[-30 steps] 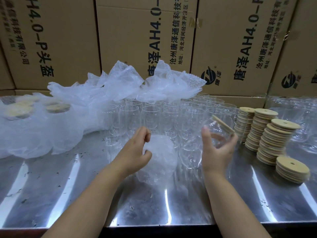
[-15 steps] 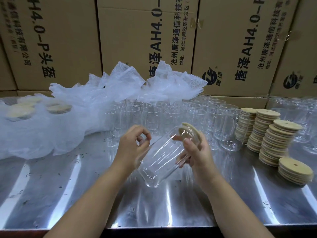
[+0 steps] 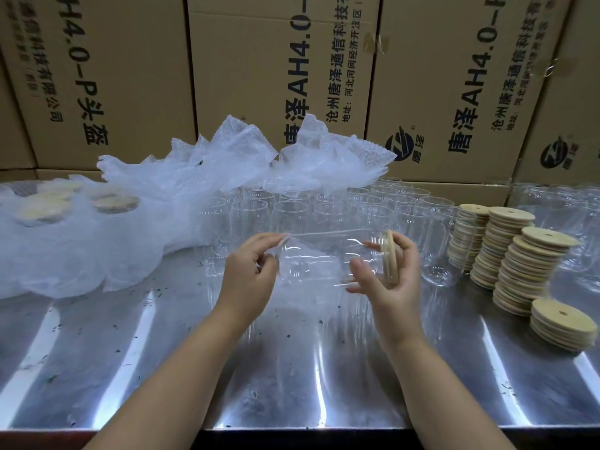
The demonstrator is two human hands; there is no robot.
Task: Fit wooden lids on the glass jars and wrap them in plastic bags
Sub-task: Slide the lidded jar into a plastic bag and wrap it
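Note:
A clear glass jar (image 3: 319, 261) lies on its side in the air between my hands, above the steel table. Its wooden lid (image 3: 389, 256) is on the mouth at the right end. My right hand (image 3: 389, 274) cups the lid end, fingers spread around it. A thin clear plastic bag (image 3: 302, 245) covers the jar, and my left hand (image 3: 250, 271) pinches this bag at the jar's base end. Rows of empty glass jars (image 3: 324, 206) stand just behind. Stacks of wooden lids (image 3: 516, 254) rise at the right.
A heap of bubble-wrap bags (image 3: 227, 164) lies at back left, with wrapped lidded jars (image 3: 48, 209) under plastic at far left. Cardboard boxes (image 3: 276, 76) wall off the back. More jars (image 3: 568, 203) stand at far right. The steel table (image 3: 292, 368) reflects light in front.
The jar has turned from tilted to horizontal, its lid swinging to the right. My right hand moved right with the lid end, while my left hand stays pinched on the bag at the base.

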